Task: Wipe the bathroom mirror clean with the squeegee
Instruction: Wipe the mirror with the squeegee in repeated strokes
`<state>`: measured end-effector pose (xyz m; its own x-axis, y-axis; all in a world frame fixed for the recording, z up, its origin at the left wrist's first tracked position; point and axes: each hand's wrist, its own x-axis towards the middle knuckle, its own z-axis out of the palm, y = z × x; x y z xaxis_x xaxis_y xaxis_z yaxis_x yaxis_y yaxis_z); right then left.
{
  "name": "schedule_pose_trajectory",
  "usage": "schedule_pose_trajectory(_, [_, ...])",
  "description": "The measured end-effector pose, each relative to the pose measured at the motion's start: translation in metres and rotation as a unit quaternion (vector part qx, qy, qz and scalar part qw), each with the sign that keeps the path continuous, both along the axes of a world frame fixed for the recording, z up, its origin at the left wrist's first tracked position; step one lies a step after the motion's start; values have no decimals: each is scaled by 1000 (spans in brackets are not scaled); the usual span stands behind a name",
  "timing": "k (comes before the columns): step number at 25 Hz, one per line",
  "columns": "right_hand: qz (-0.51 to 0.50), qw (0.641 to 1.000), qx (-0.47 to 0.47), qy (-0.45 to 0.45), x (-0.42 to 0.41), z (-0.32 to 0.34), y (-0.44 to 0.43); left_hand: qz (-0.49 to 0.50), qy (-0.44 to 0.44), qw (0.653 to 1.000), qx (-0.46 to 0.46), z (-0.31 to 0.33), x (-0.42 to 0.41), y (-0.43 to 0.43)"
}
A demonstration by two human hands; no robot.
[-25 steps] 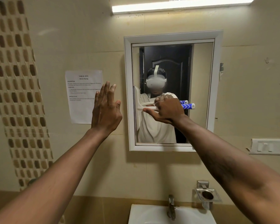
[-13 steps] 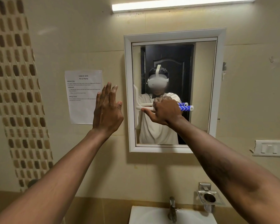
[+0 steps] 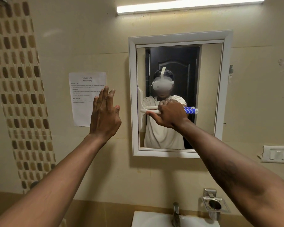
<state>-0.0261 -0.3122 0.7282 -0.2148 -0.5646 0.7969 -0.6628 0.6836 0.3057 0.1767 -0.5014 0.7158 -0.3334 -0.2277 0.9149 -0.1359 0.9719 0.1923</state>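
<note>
Change: since the earlier frame I see the right hand [image 3: 171,114] and squeegee [image 3: 142,110] hold nearly the same spot on the glass; the view has tilted slightly.
Squeegee: white blade upright against the left edge of the mirror [image 3: 208,89], just inside the frame; handle horizontal, its blue-and-white end past the knuckles.
Right hand: fingers clenched around the squeegee handle, thumb underneath.
Left hand [image 3: 104,117]: raised before the wall left of the mirror, fingers released and extended, palm toward the wall; I cannot tell if it touches. It overlaps the paper notice [image 3: 82,95].
Below: sink [image 3: 147,219] and tap [image 3: 175,213].
</note>
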Motion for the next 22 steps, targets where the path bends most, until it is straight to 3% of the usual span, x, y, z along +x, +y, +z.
schedule_pose_trajectory(11, [24,1000,-9,10,-3,0,1,5,-3,1000,8,-1,0,-2])
schedule_pose_trajectory(16, [61,996,-67,9,-7,15,12,0,2,1000,12,6,-6,2])
schedule_pose_trajectory(22, [56,997,-51,26,-7,20,8,-11,5,1000,7,6,-13,10])
